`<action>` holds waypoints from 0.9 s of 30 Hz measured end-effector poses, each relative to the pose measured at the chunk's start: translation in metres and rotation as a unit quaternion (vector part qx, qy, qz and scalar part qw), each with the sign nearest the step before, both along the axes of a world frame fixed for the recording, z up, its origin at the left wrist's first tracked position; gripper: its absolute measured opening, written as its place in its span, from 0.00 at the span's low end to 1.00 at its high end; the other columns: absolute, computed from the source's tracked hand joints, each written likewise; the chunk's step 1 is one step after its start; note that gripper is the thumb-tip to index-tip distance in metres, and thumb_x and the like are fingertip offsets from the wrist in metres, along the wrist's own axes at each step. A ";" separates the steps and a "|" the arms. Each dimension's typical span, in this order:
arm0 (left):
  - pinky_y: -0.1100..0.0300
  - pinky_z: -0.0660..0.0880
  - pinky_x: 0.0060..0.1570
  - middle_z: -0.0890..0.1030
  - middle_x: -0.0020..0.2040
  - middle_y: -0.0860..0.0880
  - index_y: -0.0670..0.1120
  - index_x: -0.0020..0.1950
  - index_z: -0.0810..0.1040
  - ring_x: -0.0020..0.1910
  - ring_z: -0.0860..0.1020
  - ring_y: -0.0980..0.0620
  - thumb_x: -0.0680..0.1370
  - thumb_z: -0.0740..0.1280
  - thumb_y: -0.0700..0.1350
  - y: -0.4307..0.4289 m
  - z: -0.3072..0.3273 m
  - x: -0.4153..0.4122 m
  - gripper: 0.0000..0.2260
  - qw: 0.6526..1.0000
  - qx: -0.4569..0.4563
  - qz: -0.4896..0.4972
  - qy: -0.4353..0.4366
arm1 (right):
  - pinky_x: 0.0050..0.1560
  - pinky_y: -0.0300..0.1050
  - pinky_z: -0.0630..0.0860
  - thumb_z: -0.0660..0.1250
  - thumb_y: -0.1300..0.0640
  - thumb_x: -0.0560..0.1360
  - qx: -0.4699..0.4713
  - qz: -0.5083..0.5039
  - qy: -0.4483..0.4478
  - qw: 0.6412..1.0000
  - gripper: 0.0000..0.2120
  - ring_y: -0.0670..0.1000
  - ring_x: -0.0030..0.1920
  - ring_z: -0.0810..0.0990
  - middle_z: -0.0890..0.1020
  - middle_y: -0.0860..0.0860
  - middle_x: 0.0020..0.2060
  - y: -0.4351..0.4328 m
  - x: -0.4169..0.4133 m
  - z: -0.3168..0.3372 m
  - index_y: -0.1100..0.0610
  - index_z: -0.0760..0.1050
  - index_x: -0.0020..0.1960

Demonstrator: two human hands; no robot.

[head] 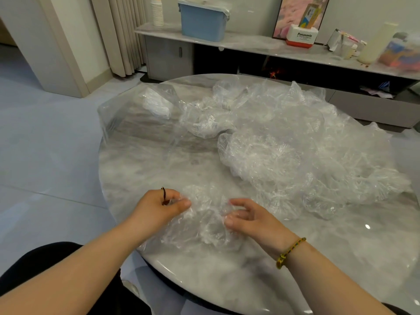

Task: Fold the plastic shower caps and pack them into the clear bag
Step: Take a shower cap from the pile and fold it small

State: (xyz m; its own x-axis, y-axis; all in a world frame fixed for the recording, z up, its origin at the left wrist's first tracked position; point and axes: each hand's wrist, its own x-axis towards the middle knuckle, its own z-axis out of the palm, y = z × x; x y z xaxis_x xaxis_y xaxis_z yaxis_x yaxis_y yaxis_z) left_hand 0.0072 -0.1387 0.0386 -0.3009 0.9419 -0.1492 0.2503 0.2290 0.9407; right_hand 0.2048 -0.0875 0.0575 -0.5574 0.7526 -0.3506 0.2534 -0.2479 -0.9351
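- The round marble table (318,258) carries everything, and the person sits at its near edge.
- A loose pile of shower caps (295,144) sprawls over the right and far side of the table, crumpled and unfolded. Judging by its bulk, most of the work is still ahead.
- The clear bag (136,123) lies on the far left of the table with its mouth towards the pile. A small pale bundle (156,103) shows inside it at the far end, probably caps already packed.
- One shower cap (204,221) lies on the table at the near edge between the hands, apart from the pile and wrinkled, not yet flat.
- The left hand (159,208) pinches the cap's left edge between thumb and curled fingers.
- The right hand (247,221) has its fingers curled and grips the cap's right side.
- The step in hand looks like spreading or first folding this cap. The next move calls for bringing the edges together neatly, pressing out trapped air, then reaching left to the bag.
- The thin film is slippery and springy, so a fold may reopen unless held down.
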 end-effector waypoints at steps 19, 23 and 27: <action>0.66 0.60 0.67 0.67 0.64 0.61 0.61 0.68 0.58 0.65 0.65 0.61 0.61 0.64 0.59 -0.012 -0.018 -0.008 0.35 0.881 0.089 -0.249 0.392 | 0.45 0.33 0.67 0.60 0.58 0.65 0.612 0.062 -0.181 0.767 0.09 0.45 0.42 0.69 0.77 0.48 0.39 0.014 0.031 -0.030 0.52 0.72 0.44; 0.61 0.67 0.63 0.75 0.59 0.55 0.53 0.59 0.71 0.59 0.67 0.63 0.68 0.62 0.49 0.004 -0.024 -0.005 0.19 0.867 0.131 -0.255 0.408 | 0.43 0.25 0.67 0.61 0.57 0.66 0.499 0.109 -0.243 0.825 0.12 0.45 0.45 0.72 0.81 0.47 0.37 0.008 0.038 -0.031 0.58 0.80 0.42; 0.77 0.51 0.63 0.77 0.54 0.56 0.47 0.54 0.79 0.53 0.71 0.61 0.69 0.58 0.50 0.007 -0.029 0.001 0.18 0.911 0.079 -0.236 0.327 | 0.43 0.27 0.68 0.66 0.63 0.74 0.323 0.080 -0.208 0.920 0.05 0.37 0.39 0.75 0.78 0.45 0.35 0.008 0.040 -0.031 0.60 0.80 0.44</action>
State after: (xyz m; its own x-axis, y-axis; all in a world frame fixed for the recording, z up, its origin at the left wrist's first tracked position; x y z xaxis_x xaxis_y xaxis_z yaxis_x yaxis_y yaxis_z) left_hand 0.0079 -0.1320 0.0097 0.1681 0.9836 0.0661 0.8054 -0.1757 0.5660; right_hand 0.2445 -0.0797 0.0268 -0.5977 0.7990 -0.0663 0.6069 0.3968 -0.6886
